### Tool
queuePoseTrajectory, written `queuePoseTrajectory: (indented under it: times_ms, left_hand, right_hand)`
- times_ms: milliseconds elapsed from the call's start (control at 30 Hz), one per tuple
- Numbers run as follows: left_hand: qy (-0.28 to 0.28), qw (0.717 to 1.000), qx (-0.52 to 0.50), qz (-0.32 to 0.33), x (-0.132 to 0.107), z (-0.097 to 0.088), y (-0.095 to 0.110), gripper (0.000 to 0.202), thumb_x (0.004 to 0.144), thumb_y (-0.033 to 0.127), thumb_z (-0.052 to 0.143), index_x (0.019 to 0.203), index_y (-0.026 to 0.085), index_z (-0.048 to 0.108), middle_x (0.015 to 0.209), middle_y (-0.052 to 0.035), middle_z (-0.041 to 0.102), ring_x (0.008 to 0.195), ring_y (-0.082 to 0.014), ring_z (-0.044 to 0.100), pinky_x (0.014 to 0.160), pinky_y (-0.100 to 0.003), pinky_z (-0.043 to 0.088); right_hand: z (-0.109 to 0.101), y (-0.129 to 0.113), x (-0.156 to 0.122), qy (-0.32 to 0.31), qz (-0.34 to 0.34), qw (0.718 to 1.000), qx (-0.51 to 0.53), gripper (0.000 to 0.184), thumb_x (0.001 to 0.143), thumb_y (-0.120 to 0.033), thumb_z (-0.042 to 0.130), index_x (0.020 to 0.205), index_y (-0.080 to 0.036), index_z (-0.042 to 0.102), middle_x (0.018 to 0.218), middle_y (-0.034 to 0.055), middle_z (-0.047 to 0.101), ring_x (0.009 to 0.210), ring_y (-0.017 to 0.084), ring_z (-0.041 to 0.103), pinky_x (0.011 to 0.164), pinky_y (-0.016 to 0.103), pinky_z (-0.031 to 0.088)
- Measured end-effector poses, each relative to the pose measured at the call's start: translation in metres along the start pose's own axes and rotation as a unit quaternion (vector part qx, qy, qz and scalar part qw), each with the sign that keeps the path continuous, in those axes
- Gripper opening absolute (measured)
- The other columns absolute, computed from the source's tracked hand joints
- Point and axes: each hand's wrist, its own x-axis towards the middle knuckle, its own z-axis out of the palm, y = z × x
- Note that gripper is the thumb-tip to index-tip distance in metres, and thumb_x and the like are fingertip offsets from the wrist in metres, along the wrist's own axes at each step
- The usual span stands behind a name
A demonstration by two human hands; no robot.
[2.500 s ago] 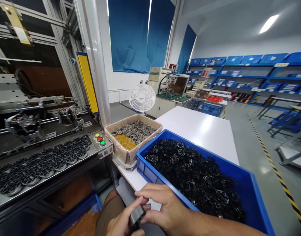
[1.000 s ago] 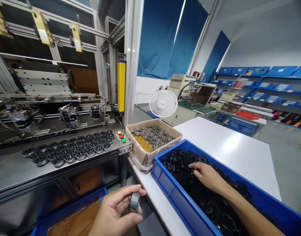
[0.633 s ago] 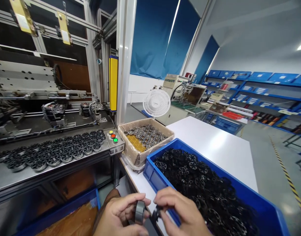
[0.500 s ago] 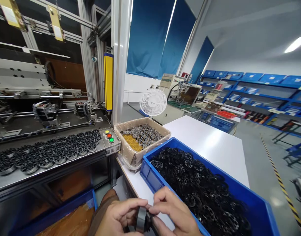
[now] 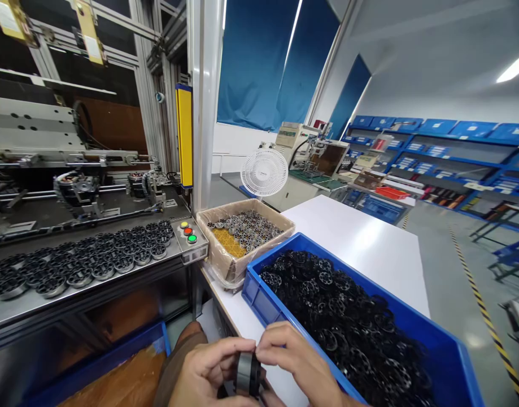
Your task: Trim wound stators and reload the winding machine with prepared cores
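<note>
My left hand point(image 5: 214, 370) is wrapped round a grey metal ring point(image 5: 244, 373) held on edge low in the middle of the view. A black plastic wheel-like piece point(image 5: 256, 377) sits against the ring's right side. Whether it is fully seated I cannot tell. My right hand point(image 5: 291, 356) has its fingertips on that black piece and the ring's upper edge, thumb partly hidden below. Right beside this hand stands a blue bin point(image 5: 280, 314) heaped with black slotted plastic discs point(image 5: 327, 302).
Rows of black-and-grey rings point(image 5: 102, 263) line the machine ledge at left, beside a button box point(image 5: 191, 249). A plastic-lined carton point(image 5: 231, 268) of metal rings point(image 5: 253, 229) stands behind the bin on the white table point(image 5: 352, 234). A white fan point(image 5: 264, 172) is beyond.
The ring has turned slightly in my left hand, and the black piece now lies closer to it. My right fingers have shifted a little along the edge.
</note>
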Motion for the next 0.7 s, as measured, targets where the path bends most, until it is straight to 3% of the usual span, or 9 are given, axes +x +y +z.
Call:
queuePoseTrajectory:
  times_ms: [167,400,700]
  left_hand:
    - [-0.015,1.0,0.003,0.018,-0.001,0.0,0.007,0.059,0.057,0.003,0.086,0.109,0.029,0.075,0.095,-0.0025,0.08,0.089,-0.0198,0.074,0.08,-0.022,0.056]
    - [-0.022,0.999,0.002,0.045,0.0,0.006,0.011,0.062,0.055,-0.001,0.085,0.107,0.03,0.075,0.092,-0.001,0.081,0.085,-0.0178,0.075,0.076,-0.018,0.056]
    - [0.013,0.998,0.034,-0.054,-0.009,-0.006,0.005,0.055,0.053,0.007,0.089,0.104,0.024,0.077,0.083,-0.0025,0.081,0.084,-0.0219,0.075,0.075,-0.023,0.057]
  right_hand:
    - [0.0,0.003,0.001,0.003,-0.1,0.988,-0.119,0.026,0.09,-0.015,0.056,0.116,-0.011,0.054,0.096,0.0145,0.065,0.089,0.023,0.061,0.074,0.037,0.058]
    - [-0.002,-0.003,0.001,-0.006,-0.089,0.988,-0.123,0.025,0.091,-0.013,0.055,0.115,-0.007,0.054,0.095,0.0152,0.066,0.093,0.022,0.063,0.08,0.035,0.059]
    - [-0.007,0.001,0.004,-0.03,-0.139,0.974,-0.177,0.03,0.091,-0.025,0.06,0.116,-0.009,0.055,0.084,0.0137,0.072,0.079,0.023,0.066,0.065,0.038,0.058]
